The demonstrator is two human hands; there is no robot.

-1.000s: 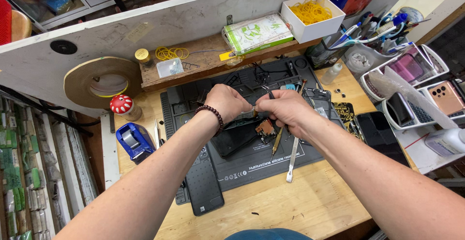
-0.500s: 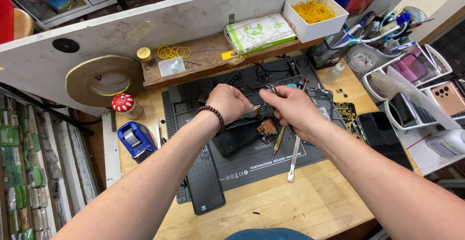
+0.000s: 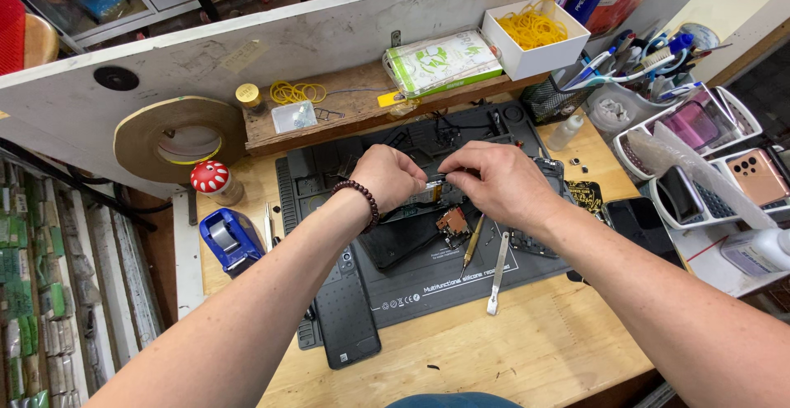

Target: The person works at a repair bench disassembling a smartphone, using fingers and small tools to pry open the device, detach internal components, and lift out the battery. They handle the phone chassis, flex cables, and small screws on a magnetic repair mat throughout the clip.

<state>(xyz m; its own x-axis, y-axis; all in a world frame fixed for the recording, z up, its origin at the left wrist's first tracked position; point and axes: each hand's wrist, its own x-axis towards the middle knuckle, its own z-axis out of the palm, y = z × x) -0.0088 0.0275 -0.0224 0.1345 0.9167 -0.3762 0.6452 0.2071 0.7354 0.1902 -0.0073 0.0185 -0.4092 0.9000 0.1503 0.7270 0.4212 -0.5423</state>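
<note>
A wooden workbench fills the view, backed by a pale upright board, with a black silicone repair mat laid across its middle. At the left a big roll of brown tape leans against the board, and below it sit a blue tape dispenser and a small red mushroom-shaped pot. A white box of yellow rubber bands stands on the raised wooden shelf, beside a green-and-white packet. At the right, white trays hold phones. Over the mat, the left hand is curled closed, a dark bead bracelet on its wrist, and the right hand meets it, fingers pinched; both grip a small flat part held between them just above the opened dark phone lying on the mat. What exactly that part is cannot be told. A small copper-coloured board lies just under the hands, a yellow-handled screwdriver beside it, and a metal pry tool nearer the mat's front edge.
</note>
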